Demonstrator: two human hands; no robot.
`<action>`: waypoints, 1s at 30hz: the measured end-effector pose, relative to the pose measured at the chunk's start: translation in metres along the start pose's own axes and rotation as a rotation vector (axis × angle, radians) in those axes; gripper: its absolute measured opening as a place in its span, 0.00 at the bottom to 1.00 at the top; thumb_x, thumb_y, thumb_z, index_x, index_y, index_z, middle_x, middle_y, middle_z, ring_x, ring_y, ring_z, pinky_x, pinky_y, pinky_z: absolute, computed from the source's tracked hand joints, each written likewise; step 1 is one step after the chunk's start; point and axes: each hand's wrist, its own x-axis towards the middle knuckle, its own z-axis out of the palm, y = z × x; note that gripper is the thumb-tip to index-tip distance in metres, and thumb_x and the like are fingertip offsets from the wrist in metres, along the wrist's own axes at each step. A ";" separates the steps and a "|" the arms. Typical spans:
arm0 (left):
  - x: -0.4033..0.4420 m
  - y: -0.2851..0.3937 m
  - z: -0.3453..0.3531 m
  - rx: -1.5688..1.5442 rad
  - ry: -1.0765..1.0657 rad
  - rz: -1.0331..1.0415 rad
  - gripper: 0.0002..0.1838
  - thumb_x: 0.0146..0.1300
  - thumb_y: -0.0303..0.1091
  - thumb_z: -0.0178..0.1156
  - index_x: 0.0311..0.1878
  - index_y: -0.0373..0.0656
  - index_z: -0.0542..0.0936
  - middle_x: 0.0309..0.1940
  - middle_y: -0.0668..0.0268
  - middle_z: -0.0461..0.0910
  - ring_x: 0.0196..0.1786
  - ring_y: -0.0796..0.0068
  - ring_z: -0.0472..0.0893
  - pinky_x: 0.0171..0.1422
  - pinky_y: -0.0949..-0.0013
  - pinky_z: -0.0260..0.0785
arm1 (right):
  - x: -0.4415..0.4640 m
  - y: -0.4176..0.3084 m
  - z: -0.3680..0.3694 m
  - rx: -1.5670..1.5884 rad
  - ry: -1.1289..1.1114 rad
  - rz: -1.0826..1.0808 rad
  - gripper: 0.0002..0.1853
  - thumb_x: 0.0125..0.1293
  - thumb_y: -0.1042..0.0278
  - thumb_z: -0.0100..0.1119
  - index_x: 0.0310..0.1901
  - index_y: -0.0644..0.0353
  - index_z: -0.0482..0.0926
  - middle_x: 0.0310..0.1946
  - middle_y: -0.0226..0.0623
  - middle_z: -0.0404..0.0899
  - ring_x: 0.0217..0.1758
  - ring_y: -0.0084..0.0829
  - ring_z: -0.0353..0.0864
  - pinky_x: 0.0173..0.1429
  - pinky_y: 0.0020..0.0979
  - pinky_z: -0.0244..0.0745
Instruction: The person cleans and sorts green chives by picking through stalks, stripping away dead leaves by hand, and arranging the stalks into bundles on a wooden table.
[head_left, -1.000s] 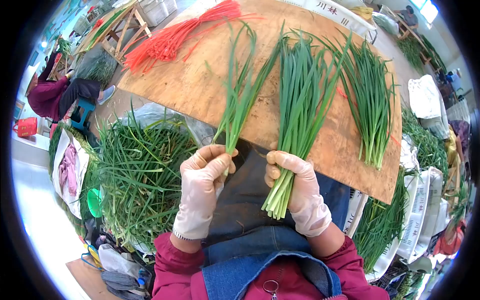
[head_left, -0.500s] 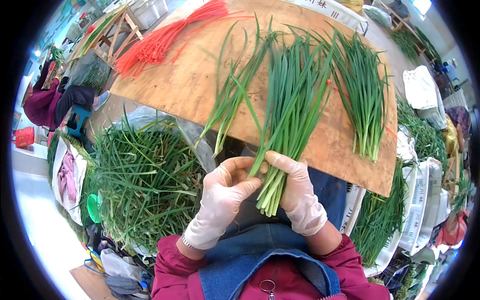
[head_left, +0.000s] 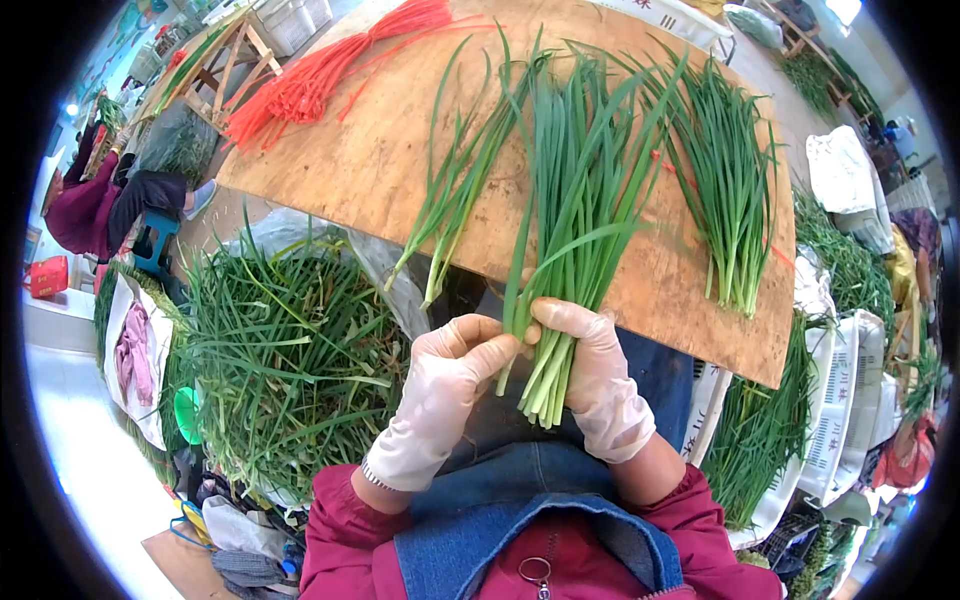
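My right hand (head_left: 588, 365), in a pale glove, is closed around the lower stalks of a bunch of green garlic chives (head_left: 580, 190). The bunch's leaves lie over the board and its pale cut ends point toward me. Beside it my left hand (head_left: 455, 375), gloved too, pinches a few chive stalks (head_left: 516, 310) at the bunch's left side. To the left, a small loose cluster of chives (head_left: 455, 200) rests across the board's near edge. A separate bunch of chives (head_left: 728, 190) lies on the right, with a bit of red tie by it.
Red plastic ties (head_left: 335, 75) are spread on the wooden board (head_left: 370, 180) at the far left. A large heap of chives (head_left: 290, 360) fills a plastic-lined container at left. More chives (head_left: 760, 440) lie at right near white crates (head_left: 850, 400). A person (head_left: 90, 205) sits far left.
My left hand's pinched stalks now stand more upright beside the bunch, and one leaf bends across it to the right. My right hand keeps its hold nearly unmoved.
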 end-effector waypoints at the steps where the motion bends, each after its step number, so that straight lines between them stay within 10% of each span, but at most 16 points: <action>1: 0.001 -0.001 0.001 -0.001 0.029 0.014 0.05 0.60 0.28 0.58 0.37 0.38 0.79 0.26 0.72 0.78 0.22 0.90 0.68 0.26 0.84 0.57 | 0.000 -0.001 0.000 0.007 -0.009 0.002 0.12 0.53 0.72 0.61 0.39 0.67 0.77 0.23 0.35 0.77 0.24 0.26 0.76 0.32 0.25 0.74; 15: 0.004 -0.006 0.000 0.007 0.121 0.002 0.05 0.58 0.30 0.59 0.33 0.39 0.79 0.17 0.74 0.71 0.15 0.89 0.63 0.19 0.84 0.49 | -0.002 0.002 0.001 0.029 0.104 0.016 0.09 0.54 0.73 0.61 0.36 0.65 0.78 0.22 0.34 0.77 0.21 0.26 0.76 0.28 0.24 0.73; 30: 0.002 -0.018 0.004 0.316 0.114 0.316 0.03 0.62 0.25 0.57 0.37 0.36 0.76 0.27 0.72 0.76 0.29 0.87 0.71 0.34 0.81 0.63 | -0.005 -0.002 0.012 0.203 0.063 0.094 0.11 0.57 0.74 0.57 0.40 0.71 0.76 0.31 0.46 0.80 0.32 0.37 0.82 0.38 0.36 0.81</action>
